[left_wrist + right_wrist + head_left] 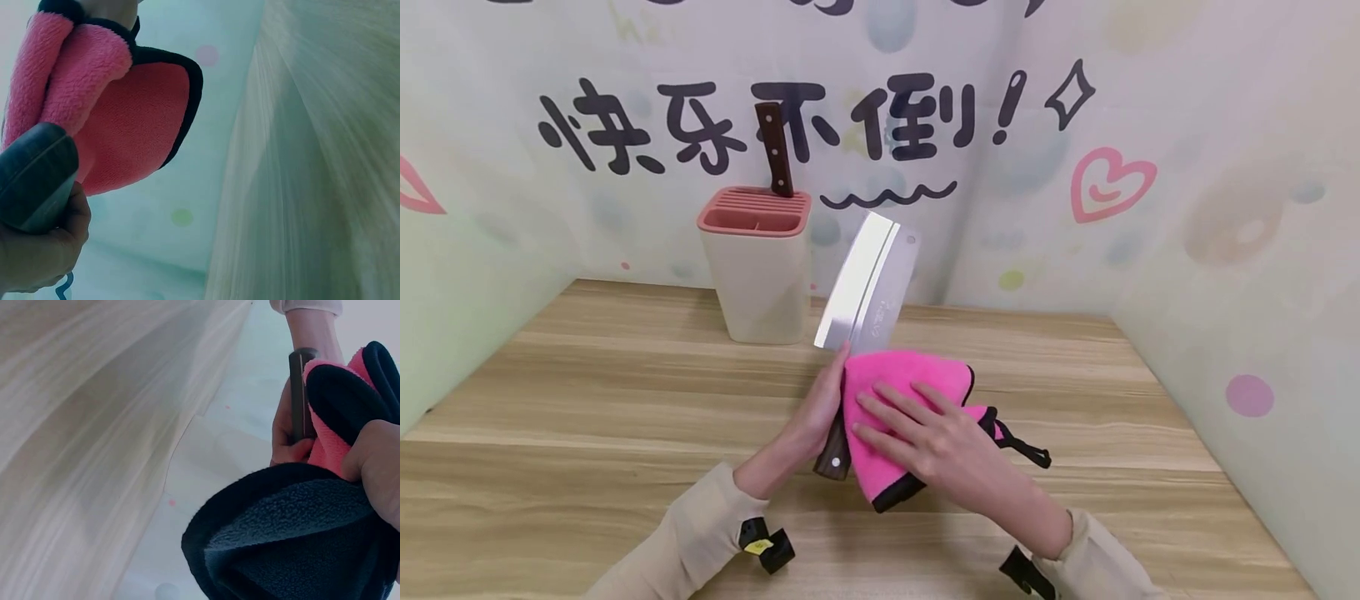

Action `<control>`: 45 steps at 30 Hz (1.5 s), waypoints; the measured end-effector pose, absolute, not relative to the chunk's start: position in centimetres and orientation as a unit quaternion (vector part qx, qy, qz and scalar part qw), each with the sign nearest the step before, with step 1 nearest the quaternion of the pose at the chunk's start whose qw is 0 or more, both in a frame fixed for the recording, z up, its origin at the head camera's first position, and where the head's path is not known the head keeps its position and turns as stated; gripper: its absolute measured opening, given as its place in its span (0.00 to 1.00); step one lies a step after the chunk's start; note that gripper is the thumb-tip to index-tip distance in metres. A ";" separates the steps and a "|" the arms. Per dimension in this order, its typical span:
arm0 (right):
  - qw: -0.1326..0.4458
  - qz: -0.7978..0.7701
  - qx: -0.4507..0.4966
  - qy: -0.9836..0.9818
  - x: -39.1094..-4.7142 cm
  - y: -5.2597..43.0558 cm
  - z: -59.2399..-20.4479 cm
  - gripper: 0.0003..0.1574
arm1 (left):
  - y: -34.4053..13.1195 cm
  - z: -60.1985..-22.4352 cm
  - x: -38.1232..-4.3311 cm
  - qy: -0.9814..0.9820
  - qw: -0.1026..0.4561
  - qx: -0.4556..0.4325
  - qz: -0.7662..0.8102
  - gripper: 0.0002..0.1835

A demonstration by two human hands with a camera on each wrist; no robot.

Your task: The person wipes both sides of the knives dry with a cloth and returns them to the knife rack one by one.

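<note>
My left hand (820,408) grips the dark wooden handle (832,457) of a cleaver (880,292), held up over the table with its blade pointing away from me. In the left wrist view, fingers curl round the handle (40,178). A pink cloth (910,375) with black edging covers part of the handle and the base of the blade. My right hand (943,446) holds this cloth, fingers spread on top. The right wrist view shows the thumb (381,465) against the cloth's dark underside (300,537).
A cream knife block (760,292) with a pink slotted top stands at the back of the wooden table (587,400). One knife (775,150) stands in it, brown handle upward. Behind is a printed wall sheet (1000,233); a black loop (1026,448) hangs from the cloth.
</note>
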State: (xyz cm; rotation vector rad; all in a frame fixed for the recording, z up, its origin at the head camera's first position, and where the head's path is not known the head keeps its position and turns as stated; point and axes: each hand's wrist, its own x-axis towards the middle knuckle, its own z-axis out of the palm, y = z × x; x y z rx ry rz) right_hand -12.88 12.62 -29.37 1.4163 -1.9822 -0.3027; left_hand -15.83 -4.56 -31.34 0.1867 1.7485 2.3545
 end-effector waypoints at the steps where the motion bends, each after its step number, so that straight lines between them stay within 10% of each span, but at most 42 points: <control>1: 0.336 -0.109 0.541 -0.763 -12.9 12.6 -29.3 0.25 | -4.6 -31.4 -15.8 0.595 0.101 0.069 0.794 0.29; 18: 0.224 -0.026 0.511 -0.829 -14.3 12.5 -26.9 0.34 | -5.7 -32.3 -15.8 0.637 0.136 0.144 0.745 0.36; 45: 0.254 -0.051 0.430 -0.865 -18.1 14.9 -27.7 0.44 | -7.7 -33.8 -15.4 0.659 0.195 0.218 0.693 0.19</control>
